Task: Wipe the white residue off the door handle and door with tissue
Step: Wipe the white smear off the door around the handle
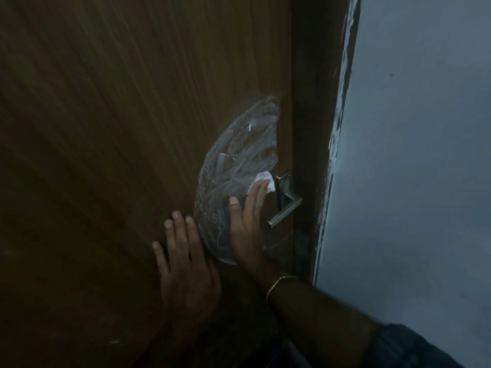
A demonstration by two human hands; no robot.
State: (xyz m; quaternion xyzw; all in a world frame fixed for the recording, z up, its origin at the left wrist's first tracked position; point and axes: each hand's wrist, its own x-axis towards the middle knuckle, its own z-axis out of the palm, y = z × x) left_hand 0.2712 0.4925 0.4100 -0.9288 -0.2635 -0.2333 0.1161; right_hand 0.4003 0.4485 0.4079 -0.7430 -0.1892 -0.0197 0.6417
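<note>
A brown wooden door fills the left of the view. A large smeared patch of white residue spreads over it beside the silver lever handle. My right hand lies flat on the door over the lower part of the patch, pressing a crumpled white tissue under its fingertips just left of the handle plate. A thin bangle circles that wrist. My left hand rests flat on the door to the left of the patch, fingers spread, holding nothing.
The dark door frame runs down right of the handle. Beyond it stands a pale grey wall with flaking paint along its edge. The scene is dim.
</note>
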